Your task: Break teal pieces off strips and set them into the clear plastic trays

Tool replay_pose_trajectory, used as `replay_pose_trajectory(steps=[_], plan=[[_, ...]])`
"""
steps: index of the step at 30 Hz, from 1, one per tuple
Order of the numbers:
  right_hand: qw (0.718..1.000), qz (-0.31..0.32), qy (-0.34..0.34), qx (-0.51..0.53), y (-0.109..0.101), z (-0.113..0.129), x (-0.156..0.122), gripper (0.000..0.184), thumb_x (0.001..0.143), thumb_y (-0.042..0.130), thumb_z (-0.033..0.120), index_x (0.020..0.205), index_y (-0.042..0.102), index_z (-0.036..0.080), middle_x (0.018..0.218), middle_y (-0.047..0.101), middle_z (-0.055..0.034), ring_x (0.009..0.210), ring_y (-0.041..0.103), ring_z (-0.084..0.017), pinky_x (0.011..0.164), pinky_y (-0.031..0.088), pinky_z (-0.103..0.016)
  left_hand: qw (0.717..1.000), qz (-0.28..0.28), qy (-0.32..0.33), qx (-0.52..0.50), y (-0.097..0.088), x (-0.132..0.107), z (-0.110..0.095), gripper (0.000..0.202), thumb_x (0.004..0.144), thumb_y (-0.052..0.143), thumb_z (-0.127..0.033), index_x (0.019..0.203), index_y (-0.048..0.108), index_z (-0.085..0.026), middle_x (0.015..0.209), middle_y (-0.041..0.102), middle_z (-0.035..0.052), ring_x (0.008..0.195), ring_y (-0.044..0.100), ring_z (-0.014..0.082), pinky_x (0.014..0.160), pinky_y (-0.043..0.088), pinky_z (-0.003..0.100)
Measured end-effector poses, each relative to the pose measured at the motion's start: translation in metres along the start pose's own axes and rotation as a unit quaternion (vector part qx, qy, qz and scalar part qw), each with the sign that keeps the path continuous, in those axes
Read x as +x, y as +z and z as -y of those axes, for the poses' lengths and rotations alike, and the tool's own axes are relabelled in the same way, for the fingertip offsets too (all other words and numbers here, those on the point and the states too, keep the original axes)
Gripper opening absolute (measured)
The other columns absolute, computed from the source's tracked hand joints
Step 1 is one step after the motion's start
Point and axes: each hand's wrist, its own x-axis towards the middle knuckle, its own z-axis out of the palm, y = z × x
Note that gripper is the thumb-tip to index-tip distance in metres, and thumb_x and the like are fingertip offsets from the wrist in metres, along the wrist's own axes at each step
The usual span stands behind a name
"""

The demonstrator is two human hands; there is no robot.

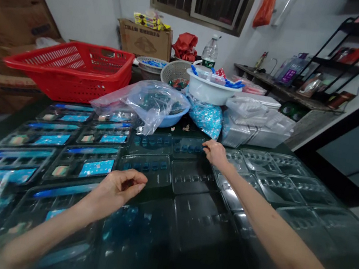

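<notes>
Clear plastic blister trays [193, 178] cover the dark table in rows. The trays on the left [91, 168] hold blue cards, blue pens and small erasers. My left hand [118, 188] hovers over the middle trays with its fingers curled together in a pinch; what they hold is too small to make out. My right hand [215, 153] reaches further back and rests on the far edge of a tray [187, 147], fingers bent down onto it. The trays on the right [278, 183] hold nothing.
A red basket [73, 68] stands at the back left. A plastic bag [151, 100] in a blue bowl, a white bowl [209, 91] of blue items, a speckled blue bag [208, 118] and stacked clear trays [257, 124] line the back. Shelves stand at the right.
</notes>
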Motion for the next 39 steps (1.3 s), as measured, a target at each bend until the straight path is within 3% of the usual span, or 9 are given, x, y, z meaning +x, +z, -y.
replay_pose_trajectory(steps=[10, 14, 20, 23, 26, 28, 33, 36, 39], plan=[[0.999, 0.017, -0.004, -0.042, 0.014, -0.011, -0.001, 0.030, 0.079, 0.039, 0.012, 0.097, 0.062, 0.014, 0.098, 0.062, -0.0088, 0.090, 0.053, -0.020, 0.076, 0.037, -0.027, 0.999, -0.003, -0.009, 0.034, -0.007, -0.002, 0.004, 0.020, 0.076, 0.050, -0.033, 0.086, 0.060, -0.019, 0.064, 0.055, -0.0009, 0.051, 0.043, 0.0108, 0.045, 0.033, 0.021], [0.997, 0.024, 0.002, -0.072, 0.016, -0.006, -0.005, 0.032, 0.078, 0.037, 0.009, 0.098, 0.062, 0.014, 0.095, 0.061, -0.0099, 0.088, 0.052, -0.020, 0.074, 0.035, -0.029, 0.999, 0.006, 0.002, 0.037, -0.007, -0.002, 0.007, 0.019, 0.077, 0.049, -0.031, 0.086, 0.060, -0.019, 0.070, 0.058, 0.0004, 0.053, 0.045, 0.0110, 0.046, 0.034, 0.021], [0.995, 0.037, -0.012, -0.097, 0.003, 0.009, -0.009, 0.029, 0.075, 0.037, 0.008, 0.088, 0.063, 0.015, 0.083, 0.059, -0.0104, 0.086, 0.049, -0.023, 0.077, 0.029, -0.035, 0.997, 0.020, 0.027, 0.071, -0.009, -0.008, 0.002, 0.021, 0.078, 0.047, -0.029, 0.088, 0.061, -0.017, 0.083, 0.062, 0.0041, 0.070, 0.055, 0.0162, 0.058, 0.041, 0.024], [0.996, 0.025, -0.018, -0.086, -0.010, 0.019, -0.009, 0.030, 0.070, 0.042, 0.005, 0.091, 0.062, 0.013, 0.094, 0.057, -0.0129, 0.090, 0.047, -0.024, 0.076, 0.030, -0.035, 0.992, 0.024, 0.042, 0.117, -0.016, -0.017, 0.001, 0.024, 0.078, 0.046, -0.028, 0.092, 0.061, -0.016, 0.086, 0.063, 0.0050, 0.074, 0.057, 0.0179, 0.062, 0.042, 0.025], [0.998, -0.018, -0.014, -0.060, -0.029, 0.042, -0.021, 0.031, 0.071, 0.039, 0.004, 0.093, 0.060, 0.013, 0.100, 0.055, -0.0132, 0.090, 0.047, -0.023, 0.075, 0.032, -0.033, 0.983, 0.079, 0.041, 0.163, -0.022, -0.030, 0.002, 0.026, 0.080, 0.044, -0.027, 0.096, 0.061, -0.017, 0.084, 0.063, 0.0042, 0.073, 0.057, 0.0172, 0.064, 0.043, 0.025], [0.999, -0.032, -0.020, -0.026, -0.043, 0.069, -0.040, 0.026, 0.074, 0.035, 0.004, 0.080, 0.059, 0.013, 0.084, 0.058, -0.0090, 0.079, 0.050, -0.018, 0.070, 0.035, -0.029, 0.973, 0.118, 0.045, 0.192, -0.023, -0.037, 0.002, 0.026, 0.079, 0.045, -0.026, 0.099, 0.060, -0.018, 0.086, 0.063, 0.0036, 0.072, 0.057, 0.0163, 0.064, 0.043, 0.025], [0.978, 0.074, -0.092, 0.173, -0.065, 0.153, -0.110, 0.015, 0.084, 0.037, 0.018, 0.083, 0.052, 0.017, 0.058, 0.050, 0.0018, 0.052, 0.047, -0.011, 0.052, 0.034, -0.023, 0.940, 0.129, 0.124, 0.290, -0.008, -0.042, 0.004, 0.030, 0.070, 0.059, -0.025, 0.100, 0.060, -0.023, 0.097, 0.060, 0.0041, 0.090, 0.053, 0.0209, 0.075, 0.040, 0.029], [0.952, 0.108, -0.128, 0.255, -0.070, 0.183, -0.136, 0.020, 0.084, 0.036, 0.014, 0.095, 0.052, 0.018, 0.073, 0.055, -0.0012, 0.062, 0.051, -0.011, 0.058, 0.039, -0.023, 0.943, 0.109, 0.134, 0.285, -0.002, -0.042, 0.001, 0.023, 0.067, 0.062, -0.022, 0.090, 0.062, -0.021, 0.087, 0.059, 0.0031, 0.084, 0.053, 0.0201, 0.072, 0.040, 0.030], [0.944, 0.089, -0.096, 0.302, -0.068, 0.195, -0.144, 0.033, 0.082, 0.039, 0.011, 0.112, 0.046, 0.023, 0.096, 0.054, -0.0043, 0.078, 0.052, -0.013, 0.069, 0.042, -0.026, 0.981, 0.084, 0.068, 0.164, -0.003, -0.044, -0.006, 0.012, 0.067, 0.062, -0.023, 0.077, 0.060, -0.016, 0.071, 0.056, 0.0003, 0.066, 0.052, 0.0149, 0.062, 0.040, 0.026]])
